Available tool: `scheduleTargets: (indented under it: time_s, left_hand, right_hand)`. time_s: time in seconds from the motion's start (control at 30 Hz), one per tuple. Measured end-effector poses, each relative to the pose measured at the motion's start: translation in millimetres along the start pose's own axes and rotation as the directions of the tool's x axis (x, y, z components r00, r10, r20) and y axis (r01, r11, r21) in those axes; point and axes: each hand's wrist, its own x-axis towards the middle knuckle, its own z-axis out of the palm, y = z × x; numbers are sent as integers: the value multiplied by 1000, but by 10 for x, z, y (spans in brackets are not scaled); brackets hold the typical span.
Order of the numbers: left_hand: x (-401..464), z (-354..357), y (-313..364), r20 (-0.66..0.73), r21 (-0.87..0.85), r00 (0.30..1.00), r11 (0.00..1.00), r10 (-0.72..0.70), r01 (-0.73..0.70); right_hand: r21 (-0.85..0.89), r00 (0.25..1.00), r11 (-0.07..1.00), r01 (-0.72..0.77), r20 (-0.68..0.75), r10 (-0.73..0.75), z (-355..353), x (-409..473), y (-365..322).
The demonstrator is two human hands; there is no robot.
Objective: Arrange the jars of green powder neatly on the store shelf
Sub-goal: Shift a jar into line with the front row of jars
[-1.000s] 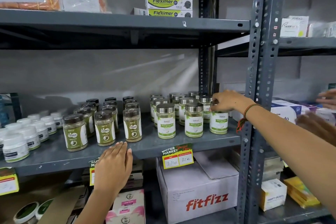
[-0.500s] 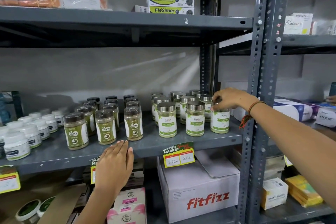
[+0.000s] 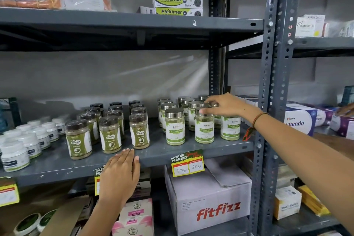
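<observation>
A grey metal store shelf (image 3: 210, 151) holds silver-lidded jars of green moringa powder (image 3: 175, 126) in rows at its right end. The right hand (image 3: 228, 105) hovers over them, fingers spread loosely, fingertips touching a front jar's lid (image 3: 204, 114). The left hand (image 3: 119, 174) lies flat, fingers together, on the shelf's front edge, below brown-lidded Gaska jars (image 3: 139, 132).

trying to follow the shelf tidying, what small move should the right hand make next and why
Probably close the right hand on the silver lid of the middle front jar and nudge it into line. Its fingers are spread just above that lid, not yet gripping, and the third front jar sits a little further back than its two neighbours. The left hand lies flat on the shelf edge.
</observation>
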Motion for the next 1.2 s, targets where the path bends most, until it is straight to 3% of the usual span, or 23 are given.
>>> scheduleTargets:
  time_s: [0.07, 0.3, 0.5, 0.7, 0.83, 1.0, 1.2]
  left_hand:
    - [0, 8, -8, 0, 1, 1000, 1000, 1, -1]
    - [-3, 11, -6, -10, 8, 1000, 1000, 0, 0]
    - [3, 27, -15, -20, 6, 1000, 1000, 4, -4]
    - [5, 21, -19, -22, 5, 1000, 1000, 6, -6]
    - [10, 20, -14, -33, -1, 999, 1000, 2, -2]
    - [11, 14, -13, -42, -9, 999, 1000, 6, -7]
    - [20, 17, -26, -37, -7, 999, 1000, 16, -17]
  right_hand:
    - [-35, 998, 999, 27, 54, -26, 33, 18, -61]
    - [94, 998, 995, 20, 62, -26, 49, 68, -43]
    - [89, 997, 996, -4, 71, -2, 34, 61, -61]
    - [23, 991, 999, 49, -126, -46, 7, 143, -270]
    - [94, 956, 971, 221, -217, -197, 41, 211, -704]
    - [54, 912, 915, 399, -121, -391, 272, 412, -1415]
    - [-51, 899, 898, 438, -5, -439, 501, 630, -1817]
